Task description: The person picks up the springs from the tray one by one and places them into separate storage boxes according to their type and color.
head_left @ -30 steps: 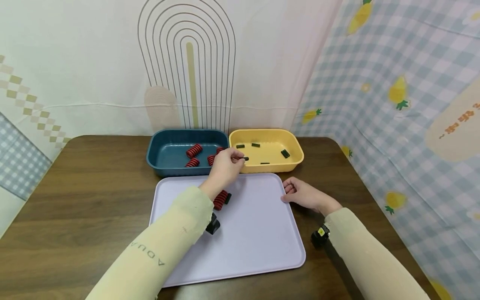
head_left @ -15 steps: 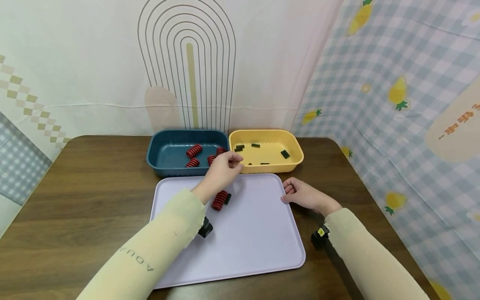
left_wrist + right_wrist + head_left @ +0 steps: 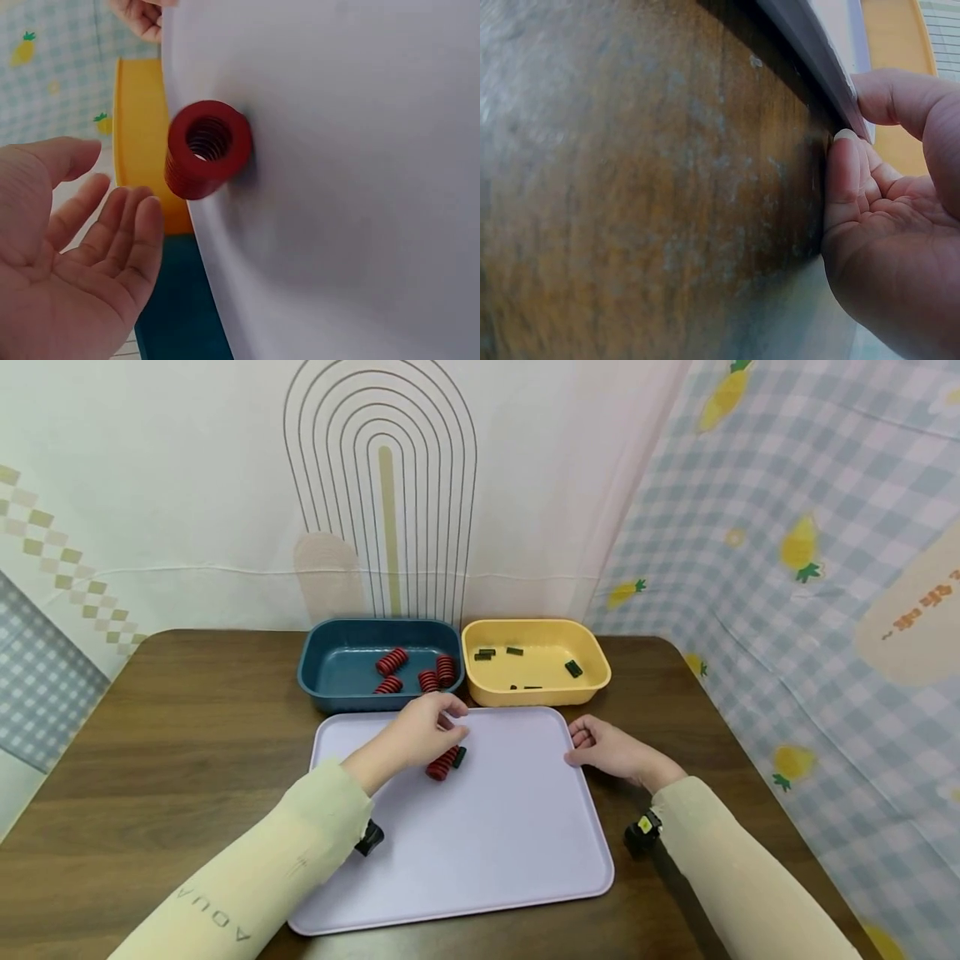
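Note:
My left hand (image 3: pixel 416 733) hovers over the far part of the pale lilac tray (image 3: pixel 510 827), with nothing between its loosely bent fingers. Close by its fingertips, a red coil spring (image 3: pixel 440 769) lies on the tray, partly covered by the hand in the head view. The left wrist view shows the spring's (image 3: pixel 191 178) hollow end, apart from the fingers (image 3: pixel 142 240). Against the spring's right side lies a small dark green block (image 3: pixel 460 757). At the tray's right edge, my right hand (image 3: pixel 611 750) holds the rim, thumb (image 3: pixel 892 94) against it and fingers curled below.
Behind the tray stand a dark blue bin (image 3: pixel 352 702) with several red springs and, beside it, a yellow bin (image 3: pixel 540 697) with several small dark green pieces. All rest on a brown wooden table (image 3: pixel 187 735), with fabric-covered walls behind and to the right.
My left hand let a small dark piece go into the yellow bin, then drew back toward the spring on the tray. My right hand stayed at the tray's edge.

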Tool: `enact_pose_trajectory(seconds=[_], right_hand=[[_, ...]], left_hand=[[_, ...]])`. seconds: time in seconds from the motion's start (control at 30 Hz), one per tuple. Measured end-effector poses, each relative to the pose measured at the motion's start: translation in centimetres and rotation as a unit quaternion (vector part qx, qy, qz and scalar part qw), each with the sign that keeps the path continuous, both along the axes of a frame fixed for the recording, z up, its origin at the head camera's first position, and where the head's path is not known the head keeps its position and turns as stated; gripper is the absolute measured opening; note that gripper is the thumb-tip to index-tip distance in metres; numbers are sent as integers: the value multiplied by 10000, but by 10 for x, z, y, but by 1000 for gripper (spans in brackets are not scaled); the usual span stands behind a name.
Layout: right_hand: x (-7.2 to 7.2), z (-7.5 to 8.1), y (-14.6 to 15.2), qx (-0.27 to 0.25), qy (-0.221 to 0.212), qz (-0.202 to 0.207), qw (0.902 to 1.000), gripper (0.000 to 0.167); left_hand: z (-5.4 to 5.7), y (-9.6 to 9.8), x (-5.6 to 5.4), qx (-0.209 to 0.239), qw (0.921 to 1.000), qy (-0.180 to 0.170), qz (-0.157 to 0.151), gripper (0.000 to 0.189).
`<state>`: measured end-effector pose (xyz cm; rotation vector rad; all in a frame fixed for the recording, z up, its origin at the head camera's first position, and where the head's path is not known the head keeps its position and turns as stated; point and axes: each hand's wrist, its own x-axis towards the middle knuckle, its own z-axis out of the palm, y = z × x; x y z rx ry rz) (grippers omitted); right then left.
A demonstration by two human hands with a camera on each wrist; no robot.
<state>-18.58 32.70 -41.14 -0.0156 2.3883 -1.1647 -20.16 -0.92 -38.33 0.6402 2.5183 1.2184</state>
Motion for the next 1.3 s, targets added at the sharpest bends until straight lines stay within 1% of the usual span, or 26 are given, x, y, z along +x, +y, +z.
enact_pose_trajectory(seconds=[0.17, 0.3, 0.4, 0.5, 0.6, 0.73, 0.87, 0.97, 1.17, 1.3], right_hand=[[1, -1, 1, -64, 43, 35, 10000, 39], [2, 0, 0, -41, 89, 82, 9999, 40], [2, 0, 1, -18, 90, 54, 9999, 40], [2, 2, 0, -43, 53, 24, 10000, 40], [5, 10, -5, -68, -6, -2, 10000, 38], [11, 26, -13, -115, -61, 13, 9999, 38], [15, 33, -17, -155, -53, 50, 9999, 38], [13, 29, -15, -133, -53, 47, 9999, 38], [3, 7, -4, -61, -18, -21, 10000, 39], [2, 0, -1, 15, 64, -15, 10000, 41]], left_hand=[[-5, -7, 5, -403, 9991, -42, -103, 35], [-7, -12, 8, -648, 9977, -124, -173, 43], [-8, -15, 9, -760, 9965, -158, -308, 48], [-11, -17, 9, -845, 9952, -114, -483, 50], [-13, -17, 10, -878, 9943, -54, -598, 50], [-12, -17, 12, -936, 9931, 63, -710, 52], [-10, -17, 14, -1054, 9910, 163, -804, 58], [-10, -18, 15, -1161, 9895, 183, -837, 61], [-11, -18, 16, -1226, 9892, 180, -786, 62], [-12, -18, 16, -1215, 9897, 181, -736, 61]])
